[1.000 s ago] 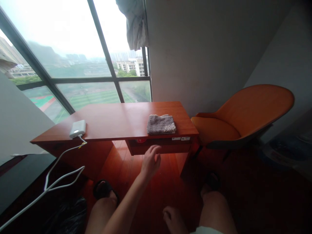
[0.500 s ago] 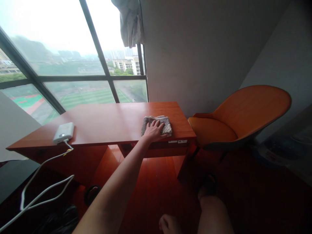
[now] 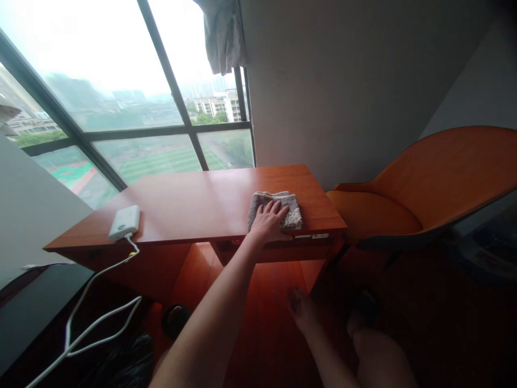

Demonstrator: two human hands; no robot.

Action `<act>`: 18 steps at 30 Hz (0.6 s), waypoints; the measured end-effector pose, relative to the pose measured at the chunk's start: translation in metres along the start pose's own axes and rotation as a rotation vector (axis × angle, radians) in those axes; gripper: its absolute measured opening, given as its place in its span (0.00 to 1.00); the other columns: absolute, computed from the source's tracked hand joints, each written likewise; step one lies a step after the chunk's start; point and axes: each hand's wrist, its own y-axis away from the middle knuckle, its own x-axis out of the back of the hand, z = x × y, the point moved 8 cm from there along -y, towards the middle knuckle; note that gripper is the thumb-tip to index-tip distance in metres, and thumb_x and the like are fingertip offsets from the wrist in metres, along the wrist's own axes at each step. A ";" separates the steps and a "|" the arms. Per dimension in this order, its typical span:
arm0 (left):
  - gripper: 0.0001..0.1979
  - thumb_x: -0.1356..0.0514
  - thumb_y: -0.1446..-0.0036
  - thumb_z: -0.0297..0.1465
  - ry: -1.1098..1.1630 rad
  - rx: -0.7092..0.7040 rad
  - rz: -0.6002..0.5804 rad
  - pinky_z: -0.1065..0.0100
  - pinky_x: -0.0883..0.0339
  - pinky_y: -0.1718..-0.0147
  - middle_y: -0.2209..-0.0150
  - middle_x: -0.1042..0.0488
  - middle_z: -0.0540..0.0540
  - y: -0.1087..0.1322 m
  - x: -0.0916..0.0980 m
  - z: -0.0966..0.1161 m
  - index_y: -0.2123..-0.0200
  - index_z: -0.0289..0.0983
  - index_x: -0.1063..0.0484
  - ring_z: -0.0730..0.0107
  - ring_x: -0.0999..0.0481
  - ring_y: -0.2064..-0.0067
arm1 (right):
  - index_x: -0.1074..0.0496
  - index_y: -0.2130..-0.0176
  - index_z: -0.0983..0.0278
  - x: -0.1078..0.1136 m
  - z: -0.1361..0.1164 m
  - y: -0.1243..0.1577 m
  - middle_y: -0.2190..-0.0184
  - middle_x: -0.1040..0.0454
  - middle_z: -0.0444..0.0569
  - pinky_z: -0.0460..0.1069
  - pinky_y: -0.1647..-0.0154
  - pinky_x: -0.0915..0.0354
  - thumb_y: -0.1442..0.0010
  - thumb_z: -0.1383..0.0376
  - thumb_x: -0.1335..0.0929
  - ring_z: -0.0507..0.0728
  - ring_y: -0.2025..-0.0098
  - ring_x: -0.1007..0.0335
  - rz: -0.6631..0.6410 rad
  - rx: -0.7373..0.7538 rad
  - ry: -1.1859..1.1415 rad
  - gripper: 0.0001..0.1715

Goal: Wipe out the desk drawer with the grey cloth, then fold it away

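A folded grey-and-white patterned cloth [image 3: 294, 216] lies on the reddish-brown wooden desk [image 3: 189, 199], close to its front edge and toward the right end. My left hand [image 3: 270, 220] rests flat on top of the cloth, fingers spread, the thumb side at the near edge. Lower down, in front of the desk and in shadow, hovers my right hand [image 3: 299, 307]. Its fingers look loosely bent and apart, slightly blurred, with nothing visible in them.
At the desk's left stands a white box-shaped device [image 3: 124, 222] with a white cable [image 3: 100, 272] hanging off the front. An orange chair [image 3: 448, 178] is right of the desk. Behind are a window [image 3: 161, 153] and a grey wall [image 3: 323, 81]. A black plastic bag [image 3: 125, 358] lies lower left.
My right hand has risen from the bottom edge toward the desk front. The whole view has shifted, so the desk appears further right. My left hand stays on the cloth.
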 end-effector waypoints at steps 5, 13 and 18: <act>0.54 0.38 0.61 0.58 0.002 0.029 -0.030 0.46 0.63 0.38 0.31 0.55 0.42 0.000 -0.001 0.000 0.34 0.46 0.55 0.44 0.59 0.33 | 0.34 0.71 0.59 -0.038 -0.016 -0.048 0.67 0.23 0.46 0.51 0.58 0.30 0.53 0.61 0.30 0.53 0.63 0.26 -0.012 0.015 -0.074 0.09; 0.55 0.36 0.63 0.57 0.020 0.022 0.003 0.46 0.63 0.38 0.32 0.54 0.43 0.000 -0.002 0.000 0.34 0.47 0.53 0.45 0.58 0.33 | 0.30 0.67 0.58 -0.070 -0.031 -0.068 0.67 0.23 0.40 0.50 0.59 0.29 0.57 0.67 0.29 0.53 0.61 0.26 -0.104 0.012 -0.153 0.14; 0.56 0.36 0.64 0.57 0.019 0.015 -0.001 0.46 0.62 0.38 0.32 0.55 0.41 -0.001 -0.002 0.000 0.34 0.46 0.55 0.45 0.58 0.33 | 0.29 0.65 0.58 -0.070 -0.032 -0.062 0.67 0.23 0.40 0.50 0.62 0.28 0.60 0.68 0.27 0.56 0.61 0.25 -0.115 0.004 -0.147 0.19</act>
